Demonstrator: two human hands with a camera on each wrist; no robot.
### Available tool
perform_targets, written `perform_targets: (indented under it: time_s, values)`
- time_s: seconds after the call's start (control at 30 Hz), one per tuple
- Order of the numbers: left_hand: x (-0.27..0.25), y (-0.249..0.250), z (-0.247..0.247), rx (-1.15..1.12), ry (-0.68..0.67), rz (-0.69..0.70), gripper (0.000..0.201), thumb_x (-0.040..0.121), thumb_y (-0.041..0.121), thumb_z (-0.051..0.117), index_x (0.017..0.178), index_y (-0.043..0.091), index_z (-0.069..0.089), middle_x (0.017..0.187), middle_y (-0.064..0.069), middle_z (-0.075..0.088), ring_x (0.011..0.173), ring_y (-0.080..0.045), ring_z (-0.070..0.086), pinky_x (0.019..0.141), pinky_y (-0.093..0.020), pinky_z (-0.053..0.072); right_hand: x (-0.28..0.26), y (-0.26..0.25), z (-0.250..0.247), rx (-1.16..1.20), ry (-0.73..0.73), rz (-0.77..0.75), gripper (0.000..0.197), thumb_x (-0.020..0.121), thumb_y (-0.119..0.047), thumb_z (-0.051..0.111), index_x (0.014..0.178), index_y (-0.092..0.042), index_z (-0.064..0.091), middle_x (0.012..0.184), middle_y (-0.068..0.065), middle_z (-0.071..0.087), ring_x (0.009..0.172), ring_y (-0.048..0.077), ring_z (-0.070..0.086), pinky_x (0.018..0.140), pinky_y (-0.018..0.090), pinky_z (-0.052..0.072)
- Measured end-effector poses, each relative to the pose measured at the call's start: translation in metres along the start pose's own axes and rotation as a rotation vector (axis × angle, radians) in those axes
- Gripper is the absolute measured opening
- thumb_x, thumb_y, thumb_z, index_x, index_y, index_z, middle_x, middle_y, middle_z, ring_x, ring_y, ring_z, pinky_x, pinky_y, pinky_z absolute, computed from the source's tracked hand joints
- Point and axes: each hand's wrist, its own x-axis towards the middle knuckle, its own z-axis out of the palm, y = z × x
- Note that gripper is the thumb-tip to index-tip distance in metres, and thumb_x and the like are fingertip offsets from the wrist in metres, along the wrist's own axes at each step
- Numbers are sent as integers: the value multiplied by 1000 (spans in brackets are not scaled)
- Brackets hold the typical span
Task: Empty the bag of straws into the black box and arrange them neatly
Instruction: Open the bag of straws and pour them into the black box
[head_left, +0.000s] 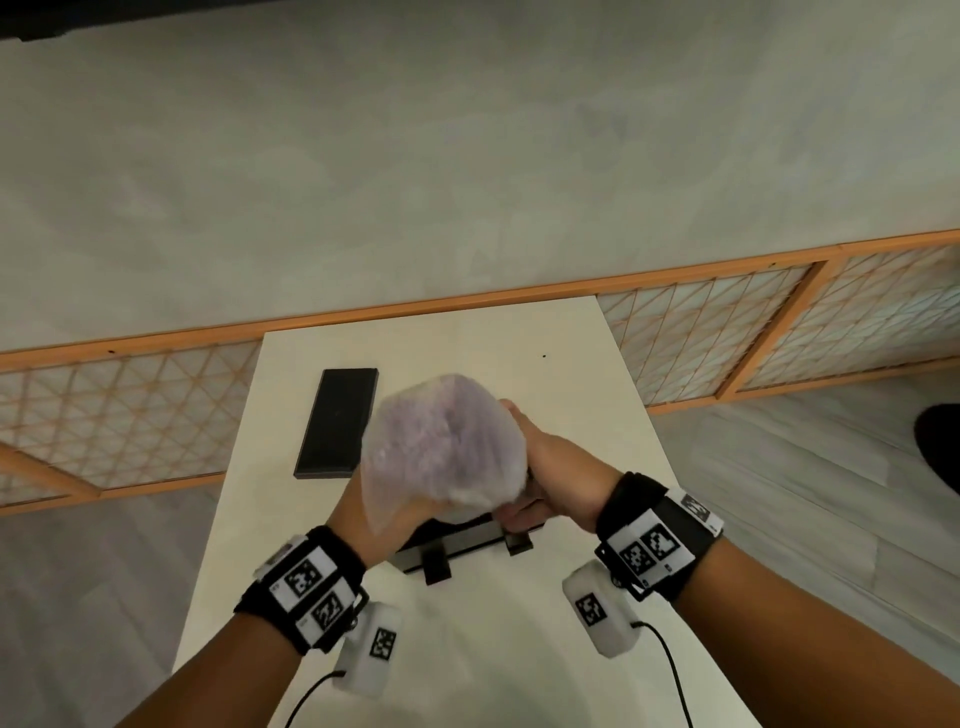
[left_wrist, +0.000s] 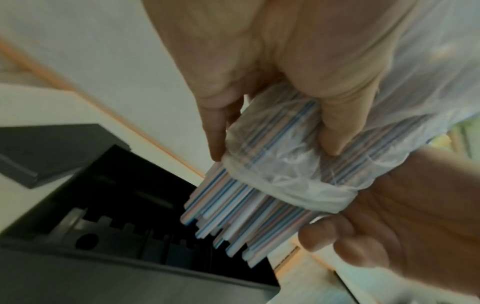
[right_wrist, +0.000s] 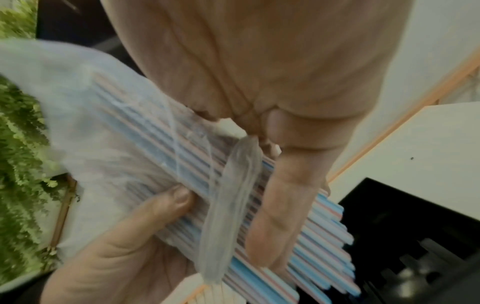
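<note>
I hold a translucent plastic bag (head_left: 441, 441) full of striped straws above the open black box (head_left: 457, 545) near the table's front. My left hand (head_left: 384, 519) grips the bag (left_wrist: 285, 164) round its middle from the left. My right hand (head_left: 524, 499) holds it at the mouth from the right, one finger lying along the straws (right_wrist: 324, 246). Blue, pink and white straws (left_wrist: 228, 216) stick out of the bunched bag mouth, pointing down into the box (left_wrist: 103, 205). A notched black insert shows inside the box (right_wrist: 415, 226).
The box's flat black lid (head_left: 337, 421) lies on the white table (head_left: 545, 389) behind and left of the box. A wooden lattice screen (head_left: 130, 415) runs behind the table. Green foliage (right_wrist: 20, 144) shows at the left of the right wrist view.
</note>
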Motion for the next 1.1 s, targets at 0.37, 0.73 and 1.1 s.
perform_targets:
  time_s: [0.37, 0.73, 1.1]
  values:
    - [12, -4, -27, -23, 70, -70, 50, 83, 34, 85, 129, 32, 67, 122, 4, 74, 118, -16, 67, 107, -51, 50, 12, -22, -11, -92, -109, 6, 75, 90, -81, 38, 138, -26, 57, 134, 9, 64, 96, 28, 76, 95, 44, 59]
    - [11, 18, -25, -170, 166, -15, 65, 75, 54, 85, 132, 28, 66, 129, 3, 71, 123, -21, 65, 109, -54, 46, -2, -54, 4, -111, -52, -272, 44, 89, -43, 62, 117, -9, 66, 117, 15, 69, 96, 28, 74, 97, 49, 57]
    - [1, 45, -35, -184, 242, 9, 34, 90, 38, 73, 123, 33, 66, 117, 11, 75, 111, -11, 71, 101, -44, 55, -15, -69, -6, -319, 133, -442, 24, 95, -34, 69, 109, -15, 69, 102, 2, 72, 81, 21, 75, 69, 36, 62]
